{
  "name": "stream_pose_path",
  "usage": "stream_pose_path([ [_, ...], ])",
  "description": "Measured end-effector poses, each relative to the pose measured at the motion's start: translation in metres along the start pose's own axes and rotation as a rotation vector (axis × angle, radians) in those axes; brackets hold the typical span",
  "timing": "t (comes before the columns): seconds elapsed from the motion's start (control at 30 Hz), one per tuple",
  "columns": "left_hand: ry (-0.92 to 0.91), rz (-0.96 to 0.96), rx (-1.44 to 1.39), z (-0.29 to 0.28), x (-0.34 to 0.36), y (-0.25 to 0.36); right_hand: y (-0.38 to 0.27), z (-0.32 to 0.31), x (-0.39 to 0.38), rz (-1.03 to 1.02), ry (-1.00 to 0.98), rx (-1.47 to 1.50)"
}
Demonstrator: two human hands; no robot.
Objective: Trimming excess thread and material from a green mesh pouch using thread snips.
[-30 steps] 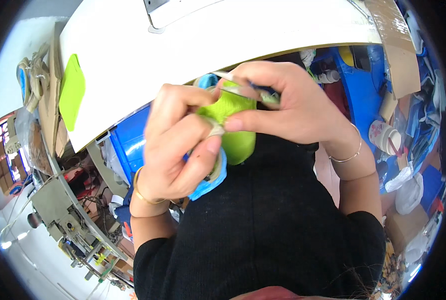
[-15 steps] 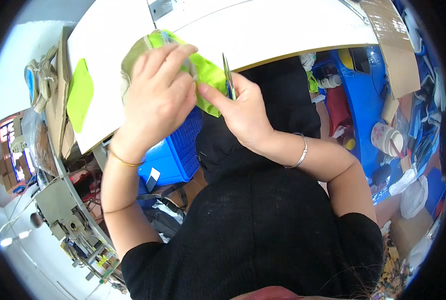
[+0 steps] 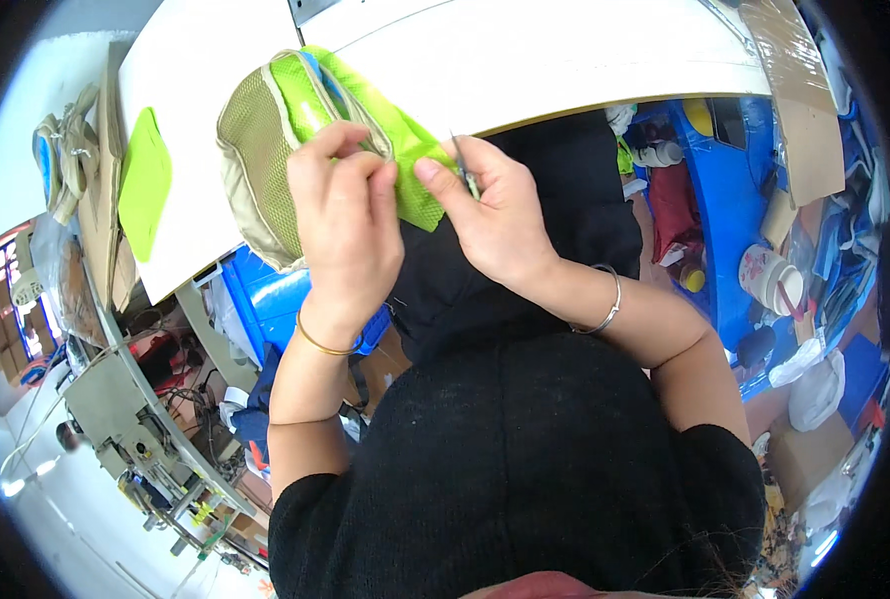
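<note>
A sewn piece (image 3: 257, 150) of tan mesh, pale binding and bright lime fabric lies over the table's front edge, a blue strip showing at its top. My left hand (image 3: 350, 225) is closed in front of it, its thumb and fingertips pinching near the piece's pale seam. My right hand (image 3: 505, 215) is closed as well, with small scissors (image 3: 469, 178) held in the fingers, their blades pointing away from me. The right thumb presses on the lime flap (image 3: 417, 205). What the left fingertips pinch is partly hidden.
The white table (image 3: 565, 60) spans the far side. On it at left lies a flat lime piece (image 3: 145, 185) beside upright cardboard (image 3: 110, 180). Below the edge stands a blue crate (image 3: 270, 299). To the right are a blue surface (image 3: 729, 230) and a white cup (image 3: 769, 280).
My left hand has moved slightly right and down, its fingers drawing together into a pinch. More of the tan mesh now shows. The scissors have tilted in my right hand.
</note>
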State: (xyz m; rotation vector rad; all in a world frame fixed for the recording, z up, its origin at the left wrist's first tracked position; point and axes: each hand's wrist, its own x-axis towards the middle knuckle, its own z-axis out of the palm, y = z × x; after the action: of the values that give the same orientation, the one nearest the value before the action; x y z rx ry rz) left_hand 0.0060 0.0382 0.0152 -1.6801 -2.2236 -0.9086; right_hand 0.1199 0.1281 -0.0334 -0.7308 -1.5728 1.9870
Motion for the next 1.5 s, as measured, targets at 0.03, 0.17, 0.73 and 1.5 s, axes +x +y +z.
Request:
stream_pose_path([
  [0.03, 0.014, -0.027, -0.042, -0.006, 0.003, -0.001, -0.002, -0.001, 0.0, 0.001, 0.032, 0.039],
  [0.17, 0.049, -0.239, -0.266, -0.011, 0.001, -0.005, -0.001, -0.008, 0.0, 0.029, 0.056, 0.16],
  [0.73, -0.072, -0.297, -0.264, 0.009, -0.002, 0.005, -0.038, -0.024, -0.019, 0.503, -0.311, 0.384],
  [1.5, -0.115, -0.324, -0.382, 0.012, 0.001, 0.018, -0.034, -0.017, -0.002, 0.41, -0.118, 0.465],
])
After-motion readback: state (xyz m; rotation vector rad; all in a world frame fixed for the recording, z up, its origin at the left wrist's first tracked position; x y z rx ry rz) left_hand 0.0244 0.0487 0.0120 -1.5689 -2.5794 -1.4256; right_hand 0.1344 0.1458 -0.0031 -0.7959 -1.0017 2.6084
